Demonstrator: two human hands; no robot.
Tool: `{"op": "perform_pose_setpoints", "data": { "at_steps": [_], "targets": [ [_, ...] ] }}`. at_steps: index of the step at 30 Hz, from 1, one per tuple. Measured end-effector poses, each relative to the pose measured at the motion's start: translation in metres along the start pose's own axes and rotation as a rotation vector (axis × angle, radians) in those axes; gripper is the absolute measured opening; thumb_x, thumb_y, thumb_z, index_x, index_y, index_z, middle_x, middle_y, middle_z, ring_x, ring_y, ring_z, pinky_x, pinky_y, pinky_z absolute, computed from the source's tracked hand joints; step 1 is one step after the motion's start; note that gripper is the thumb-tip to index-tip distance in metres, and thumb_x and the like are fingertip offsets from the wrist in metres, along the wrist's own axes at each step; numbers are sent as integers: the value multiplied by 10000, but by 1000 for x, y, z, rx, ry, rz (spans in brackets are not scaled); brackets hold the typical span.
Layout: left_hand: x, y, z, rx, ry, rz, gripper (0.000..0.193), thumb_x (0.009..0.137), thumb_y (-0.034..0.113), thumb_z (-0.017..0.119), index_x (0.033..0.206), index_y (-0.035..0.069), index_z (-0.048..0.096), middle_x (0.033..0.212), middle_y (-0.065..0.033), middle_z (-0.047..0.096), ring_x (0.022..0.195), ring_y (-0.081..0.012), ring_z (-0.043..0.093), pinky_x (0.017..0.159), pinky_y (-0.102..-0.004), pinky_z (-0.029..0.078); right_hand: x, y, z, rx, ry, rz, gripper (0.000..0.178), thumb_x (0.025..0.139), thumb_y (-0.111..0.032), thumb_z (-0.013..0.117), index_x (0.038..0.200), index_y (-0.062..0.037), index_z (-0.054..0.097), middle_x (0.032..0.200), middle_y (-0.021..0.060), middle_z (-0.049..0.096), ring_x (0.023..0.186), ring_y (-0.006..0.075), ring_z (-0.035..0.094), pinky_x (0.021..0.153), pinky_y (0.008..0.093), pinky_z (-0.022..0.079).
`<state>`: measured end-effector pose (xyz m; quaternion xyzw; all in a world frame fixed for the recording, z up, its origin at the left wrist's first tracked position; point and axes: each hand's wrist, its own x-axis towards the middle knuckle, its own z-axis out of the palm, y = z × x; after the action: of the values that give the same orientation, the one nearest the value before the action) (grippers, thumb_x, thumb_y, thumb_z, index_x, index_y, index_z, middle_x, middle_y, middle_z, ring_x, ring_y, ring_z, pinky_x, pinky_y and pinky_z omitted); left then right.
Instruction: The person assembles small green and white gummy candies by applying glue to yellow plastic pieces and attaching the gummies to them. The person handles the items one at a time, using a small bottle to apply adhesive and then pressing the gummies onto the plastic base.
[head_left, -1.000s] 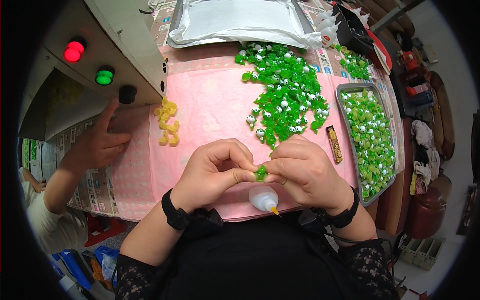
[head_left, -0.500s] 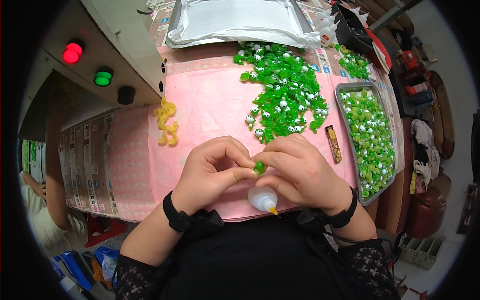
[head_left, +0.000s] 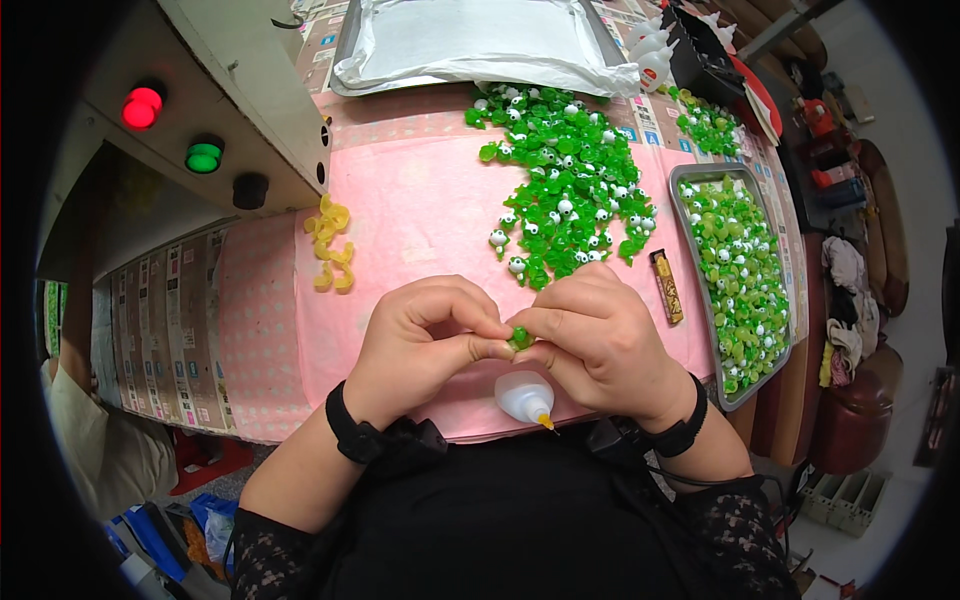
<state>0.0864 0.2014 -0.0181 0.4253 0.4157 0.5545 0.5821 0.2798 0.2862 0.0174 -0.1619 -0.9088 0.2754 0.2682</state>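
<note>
Between my two hands, just above the pink sheet [head_left: 400, 200], is a small green translucent plastic figure [head_left: 520, 338]. My left hand [head_left: 435, 325] pinches its left side with thumb and forefinger. On the other side, the fingertips and thumb of my right hand [head_left: 600, 335] press on it, hiding part of its shape. Below the hands, near the table's front edge, lies a white squeeze bottle [head_left: 524, 397] with a yellow tip pointing toward me. Beyond my right hand spreads a pile of similar green pieces [head_left: 565, 190], some with white eyeball-like beads.
A grey tray [head_left: 680, 195] full of green pieces stands at right, beside a yellow-and-black lighter-like stick [head_left: 665, 287]. Yellow curved pieces [head_left: 330, 240] lie at left, below a machine box [head_left: 250, 90] with coloured lights. A paper-lined tray [head_left: 480, 40] is at the back.
My right thumb has moved up onto the green figure, closing the gap below it. The left hand has barely moved. At far left, another person's arm has shifted.
</note>
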Motion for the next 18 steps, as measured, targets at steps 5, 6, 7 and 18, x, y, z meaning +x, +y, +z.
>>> {"op": "perform_pose_setpoints", "data": {
  "at_steps": [5,6,7,18],
  "targets": [
    [0,-1,0,29,2,-4,122,751,-110,734,822,-22,688,912,-79,642,818,-129,639,734,-251,549,1,0,-1,3,-1,-7,244,666,-68,748,892,-70,657,796,60,578,707,255,561,671,365,422],
    [0,-2,-1,26,1,-8,121,752,-108,735,823,-22,687,913,-79,642,818,-129,639,734,-251,549,1,0,-1,5,-2,-3,241,667,-68,748,888,-70,655,794,61,577,705,255,560,670,365,421],
    [0,-2,-1,22,1,-12,120,753,-106,735,823,-21,687,914,-78,642,818,-128,639,735,-251,548,1,0,0,7,-4,0,237,667,-68,747,885,-70,653,792,62,575,703,256,558,670,366,420],
    [1,-4,-3,-70,-29,-83,93,796,-81,711,855,-29,663,922,-82,643,840,-132,640,751,-248,535,2,-2,-1,37,-36,71,204,692,-75,733,878,-60,652,790,77,576,707,273,559,660,375,426]
  ]
}}
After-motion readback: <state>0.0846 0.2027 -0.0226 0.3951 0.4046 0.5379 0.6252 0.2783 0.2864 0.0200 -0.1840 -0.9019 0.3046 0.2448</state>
